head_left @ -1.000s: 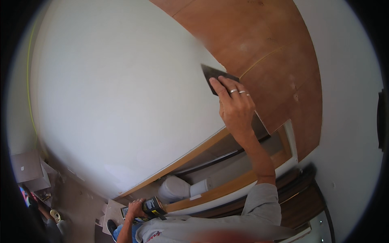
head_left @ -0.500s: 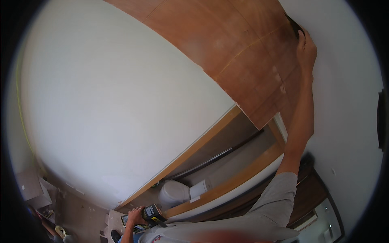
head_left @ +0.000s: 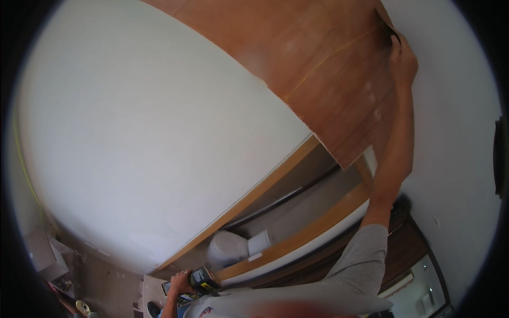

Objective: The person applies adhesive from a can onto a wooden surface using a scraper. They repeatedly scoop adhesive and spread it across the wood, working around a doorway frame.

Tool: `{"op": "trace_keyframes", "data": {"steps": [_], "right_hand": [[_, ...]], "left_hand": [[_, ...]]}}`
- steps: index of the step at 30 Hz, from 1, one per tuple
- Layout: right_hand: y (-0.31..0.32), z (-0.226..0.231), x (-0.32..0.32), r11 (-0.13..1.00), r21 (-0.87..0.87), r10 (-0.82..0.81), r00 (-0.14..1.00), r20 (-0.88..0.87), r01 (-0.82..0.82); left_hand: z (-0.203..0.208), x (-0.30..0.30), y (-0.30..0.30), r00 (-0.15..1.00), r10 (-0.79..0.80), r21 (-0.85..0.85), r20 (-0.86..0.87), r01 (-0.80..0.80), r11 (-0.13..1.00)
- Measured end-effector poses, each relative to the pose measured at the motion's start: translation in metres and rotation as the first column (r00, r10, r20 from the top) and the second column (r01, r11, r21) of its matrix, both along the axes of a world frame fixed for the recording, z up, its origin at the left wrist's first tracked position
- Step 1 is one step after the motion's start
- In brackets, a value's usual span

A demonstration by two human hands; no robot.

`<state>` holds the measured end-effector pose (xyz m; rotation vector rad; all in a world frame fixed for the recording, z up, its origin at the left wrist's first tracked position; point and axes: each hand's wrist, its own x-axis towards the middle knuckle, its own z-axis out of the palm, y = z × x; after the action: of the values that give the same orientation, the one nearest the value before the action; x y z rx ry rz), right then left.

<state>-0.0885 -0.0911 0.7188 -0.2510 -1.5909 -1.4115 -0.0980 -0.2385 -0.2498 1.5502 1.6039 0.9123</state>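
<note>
High at the right, my right hand grips a thin dark flat piece with a brownish edge. It lies against the reddish-brown wood panel, where the panel meets the pale wall. I cannot make out its exact kind. That arm is stretched far up. Low down near my body, my left hand is closed round a black can with yellow markings, its fingers partly hidden.
A white wall panel fills the left. Below the wood, a timber-framed opening shows a toilet. A mirror is at lower right. At lower left are a grey box, a yellowish roll and another person's arm.
My right hand has shifted slightly right with the dark piece, which now shows more of its brownish edge. My left hand still holds the can. The whole view has tilted a little.
</note>
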Motion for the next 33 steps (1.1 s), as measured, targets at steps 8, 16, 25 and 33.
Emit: {"op": "trace_keyframes", "data": {"steps": [8,16,25,33], "right_hand": [[-0.046,-0.132,0.005,0.973,-0.203,-0.099,0.994,0.053,0.107],[-0.035,-0.233,0.02,0.997,-0.063,0.05,0.966,0.254,-0.035],[-0.045,-0.297,0.047,0.934,-0.358,0.19,0.861,0.471,-0.01],[-0.046,-0.08,0.108,0.975,-0.22,0.025,1.0,0.006,-0.023]], "left_hand": [[0.015,-0.006,0.006,0.998,-0.012,0.021,-0.063,0.014,1.0],[0.017,-0.002,-0.002,0.996,0.015,-0.007,-0.091,-0.016,1.0],[0.019,0.002,-0.01,0.994,0.002,-0.031,-0.106,-0.005,1.0],[0.008,0.009,-0.019,0.996,0.021,-0.008,-0.091,-0.022,1.0]]}}
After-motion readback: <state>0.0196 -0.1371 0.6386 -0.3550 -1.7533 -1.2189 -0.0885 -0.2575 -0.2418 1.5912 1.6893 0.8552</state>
